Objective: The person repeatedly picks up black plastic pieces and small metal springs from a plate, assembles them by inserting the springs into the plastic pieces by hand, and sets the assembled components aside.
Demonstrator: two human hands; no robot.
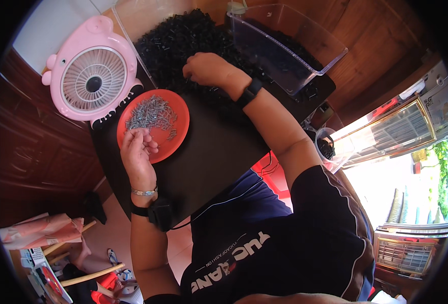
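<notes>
My left hand (pixel 139 151) is over the near left side of a round red-orange plate (pixel 182 114), its fingers curled together. Whatever they may hold is too small to make out. On the plate lies a heap of small silvery metal pieces (pixel 150 111), perhaps screws or springs. My right hand (pixel 209 69) reaches to the near edge of a large pile of small black plastic parts (pixel 178 38). Its fingers are bent and closed at the tips, which touch or hover just over the pile. Anything between them is hidden.
A pink animal-shaped fan (pixel 93 81) stands left of the plate. A clear plastic bin (pixel 290 55) with black parts sits at the back right of the black table (pixel 211 144). A clear tub (pixel 328 147) is beyond the right edge. Someone's legs show at lower left.
</notes>
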